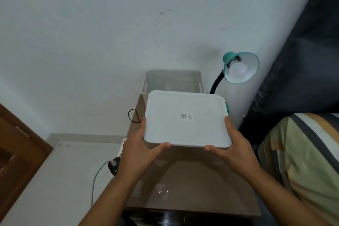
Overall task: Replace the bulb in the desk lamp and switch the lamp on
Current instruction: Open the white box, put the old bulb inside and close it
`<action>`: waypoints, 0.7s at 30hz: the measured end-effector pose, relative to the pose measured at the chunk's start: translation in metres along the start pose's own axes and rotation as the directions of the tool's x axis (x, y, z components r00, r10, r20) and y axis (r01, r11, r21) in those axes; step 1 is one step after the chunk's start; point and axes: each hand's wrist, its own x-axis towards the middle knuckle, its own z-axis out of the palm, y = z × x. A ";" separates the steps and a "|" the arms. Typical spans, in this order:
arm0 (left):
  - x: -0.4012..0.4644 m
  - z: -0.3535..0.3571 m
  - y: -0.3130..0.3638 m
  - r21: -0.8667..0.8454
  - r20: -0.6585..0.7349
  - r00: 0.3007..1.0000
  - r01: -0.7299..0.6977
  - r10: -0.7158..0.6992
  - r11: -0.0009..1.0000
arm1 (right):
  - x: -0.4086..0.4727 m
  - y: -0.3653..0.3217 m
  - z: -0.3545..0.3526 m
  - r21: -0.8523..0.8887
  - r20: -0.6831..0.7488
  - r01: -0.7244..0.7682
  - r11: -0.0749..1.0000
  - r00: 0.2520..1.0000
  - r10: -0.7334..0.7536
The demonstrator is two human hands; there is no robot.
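Both hands [185,150] around white lid's [186,119] near corners

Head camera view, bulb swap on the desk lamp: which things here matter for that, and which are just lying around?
Belongs to the job:
desk lamp
bulb in its shade
white lid, held by left hand and right hand
open white box

Just lying about:
striped bedding
plug and cable
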 end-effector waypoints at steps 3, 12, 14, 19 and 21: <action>-0.031 0.004 -0.007 0.023 0.026 0.999 0.032 -0.032 0.999 | -0.033 0.012 0.006 -0.038 0.042 -0.017 0.999 0.999 0.019; -0.096 0.020 -0.038 0.136 0.088 0.985 0.139 -0.151 0.981 | -0.097 0.046 0.018 -0.144 0.117 -0.163 0.976 0.977 0.181; -0.100 0.024 -0.050 0.210 0.102 0.975 0.174 -0.198 0.962 | -0.103 0.054 0.021 -0.148 0.138 -0.181 0.972 0.970 0.201; -0.104 0.032 -0.066 0.231 0.162 0.948 0.234 -0.275 0.944 | -0.109 0.068 0.032 -0.211 0.167 -0.184 0.960 0.961 0.221; -0.106 0.036 -0.068 0.245 0.172 0.949 0.218 -0.264 0.945 | -0.110 0.074 0.036 -0.250 0.174 -0.172 0.953 0.960 0.219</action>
